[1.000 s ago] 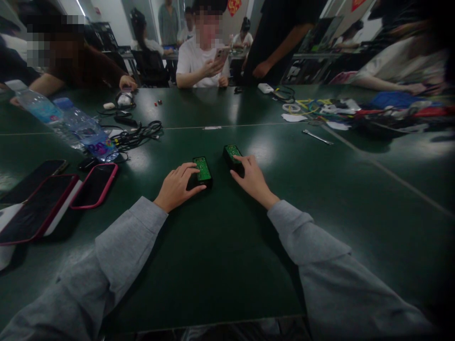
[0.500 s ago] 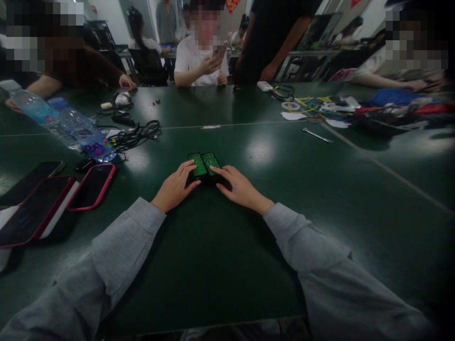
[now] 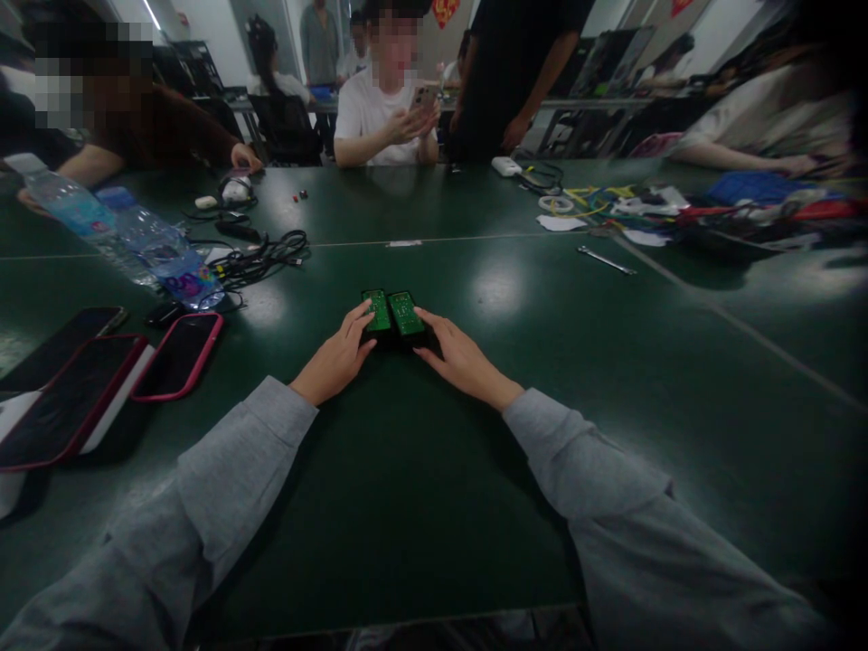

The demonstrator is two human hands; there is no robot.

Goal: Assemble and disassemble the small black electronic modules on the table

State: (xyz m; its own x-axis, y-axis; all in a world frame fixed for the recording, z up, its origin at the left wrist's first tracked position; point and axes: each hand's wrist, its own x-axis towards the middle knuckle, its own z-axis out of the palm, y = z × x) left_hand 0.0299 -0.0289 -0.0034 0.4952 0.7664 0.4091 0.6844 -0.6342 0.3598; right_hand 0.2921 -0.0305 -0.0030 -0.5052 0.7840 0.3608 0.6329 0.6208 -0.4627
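Note:
Two small green circuit boards in black cases lie side by side on the dark green table, close together. My left hand (image 3: 336,355) grips the left circuit board (image 3: 381,314), fingers over its left side and thumb by its near edge. The right circuit board (image 3: 407,314) sits slightly turned against the left one. My right hand (image 3: 467,358) holds it by its right side, fingertips at the far right edge and thumb at the near corner. Parts of both black cases are hidden under my fingers.
Left of my hands lie a pink-cased phone (image 3: 180,356), a dark red-cased phone (image 3: 71,402), tangled black cables (image 3: 264,258) and water bottles (image 3: 166,253). A wrench (image 3: 607,260) and a heap of wires and tools (image 3: 739,203) lie to the right. Other people sit around the table (image 3: 380,506).
My right fingers have slid off the top of the right circuit board to its right side, and that board has turned a little. Across the table, a person now holds a phone with both hands.

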